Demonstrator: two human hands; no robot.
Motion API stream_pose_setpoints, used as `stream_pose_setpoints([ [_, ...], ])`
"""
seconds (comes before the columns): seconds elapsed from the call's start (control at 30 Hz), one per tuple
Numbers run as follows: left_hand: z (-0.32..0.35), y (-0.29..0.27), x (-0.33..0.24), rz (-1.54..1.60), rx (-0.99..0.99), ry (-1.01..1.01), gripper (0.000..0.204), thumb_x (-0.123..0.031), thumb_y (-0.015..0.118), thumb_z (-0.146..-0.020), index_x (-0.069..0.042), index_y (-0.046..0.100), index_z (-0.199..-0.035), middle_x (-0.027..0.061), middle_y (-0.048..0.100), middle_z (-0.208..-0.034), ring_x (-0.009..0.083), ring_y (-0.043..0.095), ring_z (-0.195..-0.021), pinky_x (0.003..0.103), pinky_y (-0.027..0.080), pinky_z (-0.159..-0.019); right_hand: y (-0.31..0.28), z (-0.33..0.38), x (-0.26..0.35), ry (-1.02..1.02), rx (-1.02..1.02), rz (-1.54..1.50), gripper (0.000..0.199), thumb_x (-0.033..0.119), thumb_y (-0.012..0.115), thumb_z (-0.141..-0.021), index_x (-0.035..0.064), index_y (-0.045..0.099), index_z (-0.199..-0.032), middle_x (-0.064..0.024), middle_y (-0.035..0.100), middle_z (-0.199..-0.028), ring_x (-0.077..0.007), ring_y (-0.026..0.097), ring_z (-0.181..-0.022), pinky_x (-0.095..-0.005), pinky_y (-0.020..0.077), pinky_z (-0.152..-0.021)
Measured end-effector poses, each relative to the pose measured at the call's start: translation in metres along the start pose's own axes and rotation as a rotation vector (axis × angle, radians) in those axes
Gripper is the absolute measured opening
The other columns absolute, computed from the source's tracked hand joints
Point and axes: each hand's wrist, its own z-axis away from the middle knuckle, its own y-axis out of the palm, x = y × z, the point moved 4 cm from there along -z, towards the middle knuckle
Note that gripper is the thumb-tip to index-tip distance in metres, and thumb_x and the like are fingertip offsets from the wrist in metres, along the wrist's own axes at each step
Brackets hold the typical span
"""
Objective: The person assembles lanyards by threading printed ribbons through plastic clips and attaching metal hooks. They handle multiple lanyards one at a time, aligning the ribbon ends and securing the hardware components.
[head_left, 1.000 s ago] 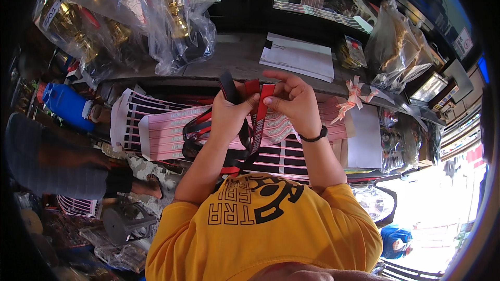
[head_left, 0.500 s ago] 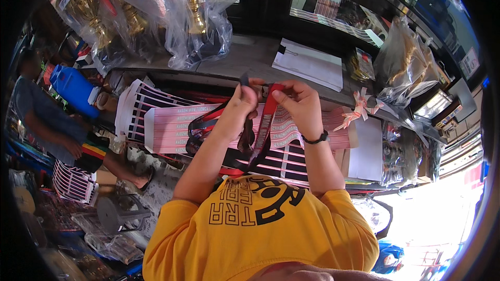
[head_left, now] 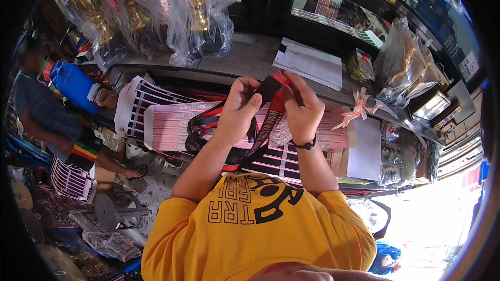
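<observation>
Both my hands are raised over the worktop with a red-and-black printed ribbon strap (head_left: pixel 275 108) between them. My left hand (head_left: pixel 238 108) pinches a black stretch of it between thumb and fingers. The fingers of my right hand (head_left: pixel 304 109) are closed on the red part near its top end, and a dark band circles that wrist. Loops of the strap hang below toward my yellow shirt. Beneath lie pink printed strips (head_left: pixel 165 129) and black-and-white striped strips (head_left: pixel 139 105), partly covered by my forearms.
Bagged gold trophies (head_left: pixel 198 15) stand on the shelf, with clipped white papers (head_left: pixel 307 65) farther right. A folded pink ribbon (head_left: pixel 359 108) lies at the shelf edge. At left are a person (head_left: pixel 47 109), a blue jug (head_left: pixel 75 86) and a grey stool (head_left: pixel 117 211).
My left hand has turned and shifted its hold, so the black stretch now shows beside the red end. My right hand has moved slightly. The person at left has shifted a little.
</observation>
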Motion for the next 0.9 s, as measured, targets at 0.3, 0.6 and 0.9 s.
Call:
stream_pose_setpoints([
  [0.3, 0.006, 0.001, -0.001, 0.085, 0.011, -0.002, 0.025, -0.017, 0.055, -0.095, -0.007, 0.044, -0.115, 0.0009, 0.053, -0.104, 0.0062, 0.049, -0.088, 0.021, 0.040, -0.075, -0.006, 0.005, 0.000, 0.209, 0.035, -0.223, 0.020, -0.004, 0.062, -0.085, -0.0008, 0.067, -0.105, -0.0039, 0.067, -0.084, -0.0048, 0.056, -0.077, -0.0183, 0.0451, -0.069],
  [0.6, 0.013, 0.015, -0.010, -0.022, 0.063, 0.102, 0.030, -0.017, 0.059, -0.093, -0.005, 0.040, -0.114, 0.0022, 0.047, -0.106, 0.0084, 0.044, -0.098, 0.023, 0.036, -0.089, 0.004, 0.014, 0.005, 0.374, 0.137, -0.550, 0.021, 0.009, 0.064, -0.090, -0.0059, 0.065, -0.104, -0.0018, 0.066, -0.088, -0.0046, 0.055, -0.080, -0.0192, 0.0450, -0.072],
  [0.9, 0.012, -0.002, 0.004, -0.243, -0.102, -0.049, 0.019, -0.019, 0.049, -0.098, -0.006, 0.043, -0.112, 0.0029, 0.050, -0.105, 0.0088, 0.049, -0.097, 0.023, 0.039, -0.086, 0.003, 0.009, -0.006, 0.476, 0.129, -0.657, 0.016, 0.008, 0.065, -0.089, -0.0059, 0.066, -0.096, -0.0008, 0.065, -0.083, -0.0044, 0.055, -0.073, -0.0177, 0.0429, -0.066],
])
